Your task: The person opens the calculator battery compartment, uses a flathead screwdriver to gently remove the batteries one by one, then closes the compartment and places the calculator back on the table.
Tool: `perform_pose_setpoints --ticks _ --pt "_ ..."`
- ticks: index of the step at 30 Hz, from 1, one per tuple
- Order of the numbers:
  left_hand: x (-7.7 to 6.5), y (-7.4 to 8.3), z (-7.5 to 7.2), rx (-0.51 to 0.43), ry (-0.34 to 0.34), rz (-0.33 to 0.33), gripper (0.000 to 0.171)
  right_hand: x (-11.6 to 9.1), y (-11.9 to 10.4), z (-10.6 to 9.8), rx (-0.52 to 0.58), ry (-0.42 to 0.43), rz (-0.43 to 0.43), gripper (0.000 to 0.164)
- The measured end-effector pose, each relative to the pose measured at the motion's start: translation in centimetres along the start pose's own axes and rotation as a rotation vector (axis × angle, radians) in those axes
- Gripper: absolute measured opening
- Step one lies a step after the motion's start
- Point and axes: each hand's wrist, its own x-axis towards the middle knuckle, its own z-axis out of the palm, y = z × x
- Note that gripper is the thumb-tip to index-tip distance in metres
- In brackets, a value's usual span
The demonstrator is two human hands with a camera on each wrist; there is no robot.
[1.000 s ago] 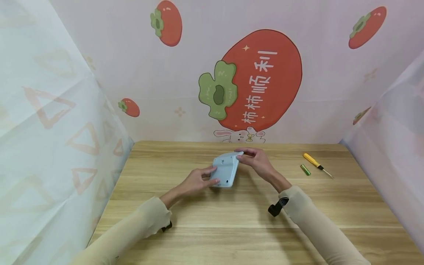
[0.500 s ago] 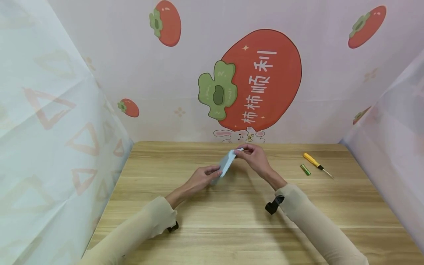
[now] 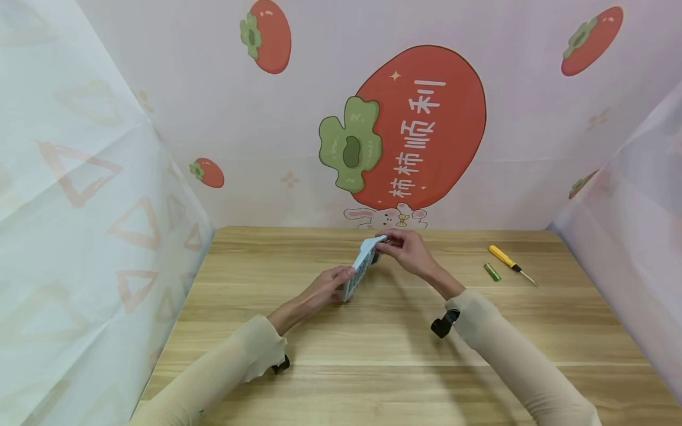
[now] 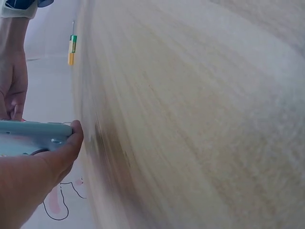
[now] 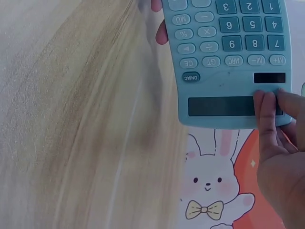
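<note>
A light blue calculator (image 5: 219,86) is held tilted on edge above the table between both hands. Its keys and dark display face the right wrist camera; in the head view it shows nearly edge-on. My left hand (image 3: 321,290) grips the lower end, the one with the number keys. At the display end, my right hand (image 3: 409,254) pinches the corner, with fingertips (image 5: 268,102) lying over part of the screen. The left wrist view catches the calculator's side (image 4: 35,129) with the left thumb and fingers about it.
To the right on the wooden table (image 3: 426,378) lie a yellow-handled screwdriver (image 3: 502,257) and a green battery (image 3: 492,272), close to each other. A printed cloth backdrop (image 3: 266,130) rises behind the table and along both sides.
The calculator has been turned over: its back faced the head camera a second ago, then its edge, and now the key side shows at a slant. Both hands have kept hold of it.
</note>
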Motion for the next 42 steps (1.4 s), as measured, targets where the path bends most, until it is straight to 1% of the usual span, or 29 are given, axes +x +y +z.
perform_pose_setpoints --ticks 4,9,14,16,18,23,25,31,34,39,42 --pt "-0.2 0.1 0.1 -0.077 -0.016 0.015 0.069 0.3 0.0 0.0 -0.025 0.008 -0.028 0.026" --pt "-0.3 0.1 0.0 -0.145 -0.047 0.037 0.069 0.4 0.1 -0.1 -0.122 0.026 -0.041 0.024" --pt "-0.2 0.0 -0.2 -0.194 -0.104 0.065 0.072 0.6 0.3 -0.1 -0.231 0.040 -0.077 0.019" --pt "-0.2 0.0 -0.3 -0.215 -0.123 0.076 0.072 0.6 0.5 -0.2 -0.250 0.035 -0.088 0.018" --pt "-0.3 0.0 -0.3 -0.228 -0.135 0.086 0.072 0.5 0.7 -0.2 -0.234 0.022 -0.084 0.016" --pt "-0.2 -0.1 -0.2 -0.261 -0.147 0.076 0.074 0.6 1.0 -0.3 -0.170 -0.021 -0.065 0.014" --pt "-0.2 -0.2 -0.2 -0.276 -0.156 0.071 0.076 0.6 1.2 -0.4 -0.159 -0.034 -0.061 0.013" --pt "-0.3 -0.5 -0.2 -0.303 -0.191 0.086 0.079 0.7 1.3 -0.4 -0.141 -0.048 -0.052 0.016" --pt "-0.3 -0.5 -0.3 -0.304 -0.189 0.088 0.078 0.7 1.1 -0.4 -0.144 -0.050 -0.051 0.016" --pt "-0.4 -0.6 -0.6 -0.292 -0.168 0.093 0.075 0.8 0.9 -0.4 -0.179 -0.047 -0.040 0.015" --pt "-0.4 -0.5 -0.7 -0.283 -0.141 0.086 0.070 1.0 0.7 -0.5 -0.201 -0.055 -0.050 0.017"
